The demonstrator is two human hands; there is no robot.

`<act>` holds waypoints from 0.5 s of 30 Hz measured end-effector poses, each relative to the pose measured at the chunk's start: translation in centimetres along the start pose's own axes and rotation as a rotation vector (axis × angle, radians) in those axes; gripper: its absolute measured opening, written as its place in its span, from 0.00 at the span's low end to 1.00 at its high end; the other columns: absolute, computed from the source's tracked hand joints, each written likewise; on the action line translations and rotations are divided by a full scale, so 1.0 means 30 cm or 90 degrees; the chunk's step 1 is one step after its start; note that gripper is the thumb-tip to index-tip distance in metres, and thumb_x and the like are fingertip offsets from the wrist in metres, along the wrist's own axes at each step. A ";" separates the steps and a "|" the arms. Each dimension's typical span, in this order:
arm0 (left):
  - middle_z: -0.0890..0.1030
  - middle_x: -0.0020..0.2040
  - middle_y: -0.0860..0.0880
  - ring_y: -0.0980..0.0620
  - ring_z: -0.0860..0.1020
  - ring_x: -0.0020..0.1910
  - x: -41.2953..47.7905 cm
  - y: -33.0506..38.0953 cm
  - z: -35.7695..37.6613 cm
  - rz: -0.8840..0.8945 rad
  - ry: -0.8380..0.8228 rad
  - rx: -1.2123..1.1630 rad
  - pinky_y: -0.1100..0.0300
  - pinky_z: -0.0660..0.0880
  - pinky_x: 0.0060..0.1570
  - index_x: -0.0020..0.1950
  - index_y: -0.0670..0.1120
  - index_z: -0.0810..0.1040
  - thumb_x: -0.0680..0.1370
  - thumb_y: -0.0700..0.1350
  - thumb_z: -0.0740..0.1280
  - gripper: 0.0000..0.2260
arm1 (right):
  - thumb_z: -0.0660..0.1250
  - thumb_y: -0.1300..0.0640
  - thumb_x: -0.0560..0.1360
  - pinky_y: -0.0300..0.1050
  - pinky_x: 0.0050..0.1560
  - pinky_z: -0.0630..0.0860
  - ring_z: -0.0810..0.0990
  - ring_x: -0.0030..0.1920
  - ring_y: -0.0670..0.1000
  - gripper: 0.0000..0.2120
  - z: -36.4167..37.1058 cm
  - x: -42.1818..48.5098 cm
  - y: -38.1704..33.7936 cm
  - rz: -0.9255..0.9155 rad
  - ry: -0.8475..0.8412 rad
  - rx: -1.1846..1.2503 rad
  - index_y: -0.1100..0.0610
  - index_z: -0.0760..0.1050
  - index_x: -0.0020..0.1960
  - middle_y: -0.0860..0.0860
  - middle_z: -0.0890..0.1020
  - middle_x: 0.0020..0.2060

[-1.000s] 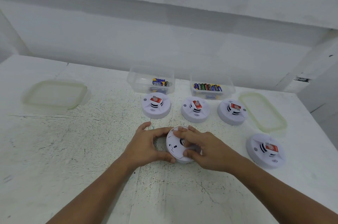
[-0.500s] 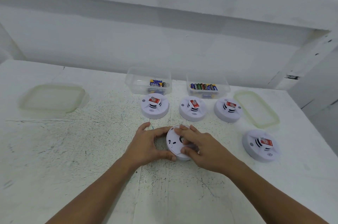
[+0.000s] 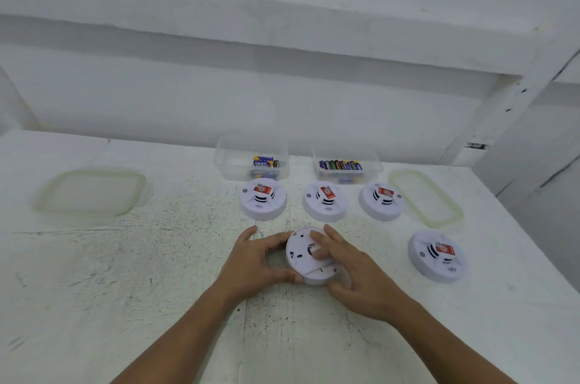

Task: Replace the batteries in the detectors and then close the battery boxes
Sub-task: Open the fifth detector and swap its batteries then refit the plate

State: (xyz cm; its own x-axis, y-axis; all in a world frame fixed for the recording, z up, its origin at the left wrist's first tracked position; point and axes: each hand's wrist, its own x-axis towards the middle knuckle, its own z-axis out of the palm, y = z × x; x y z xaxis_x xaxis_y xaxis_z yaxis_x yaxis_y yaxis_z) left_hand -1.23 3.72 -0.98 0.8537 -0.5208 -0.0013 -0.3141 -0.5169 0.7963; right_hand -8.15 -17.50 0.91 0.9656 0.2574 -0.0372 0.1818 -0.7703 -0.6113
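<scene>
Head view: your left hand [image 3: 254,261] grips the left rim of the detector [image 3: 301,264], fingers [image 3: 274,242] curled round it. The detector is tilted, back face toward you, at the centre of the surface [image 3: 157,274]. Your right hand [image 3: 357,270] holds the right side, fingers on the back face, thumb at the near rim. Three detectors [image 3: 324,201] sit in a row beyond, and a fourth detector [image 3: 437,255] sits to the right. Two boxes [image 3: 251,148] holding batteries [image 3: 340,165] stand behind the row. One lid [image 3: 91,192] lies well left.

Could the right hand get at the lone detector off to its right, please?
Probably yes: only bare table lies between the right hand, which grips the flipped detector, and the lone detector. It would have to let go first.
</scene>
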 end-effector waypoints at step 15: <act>0.84 0.49 0.58 0.61 0.81 0.52 -0.022 0.029 -0.028 -0.016 0.085 -0.257 0.59 0.74 0.54 0.57 0.56 0.79 0.78 0.46 0.67 0.09 | 0.60 0.56 0.79 0.49 0.50 0.81 0.82 0.54 0.51 0.14 0.009 0.056 -0.079 0.087 0.185 0.536 0.52 0.73 0.64 0.48 0.83 0.54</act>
State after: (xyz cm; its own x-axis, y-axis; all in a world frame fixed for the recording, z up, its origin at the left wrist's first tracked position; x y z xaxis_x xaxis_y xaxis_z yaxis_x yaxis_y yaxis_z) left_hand -1.73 4.19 0.23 0.9135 -0.4055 0.0325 -0.1264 -0.2072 0.9701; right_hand -7.01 -15.08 2.10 0.9985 -0.0500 -0.0206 -0.0241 -0.0709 -0.9972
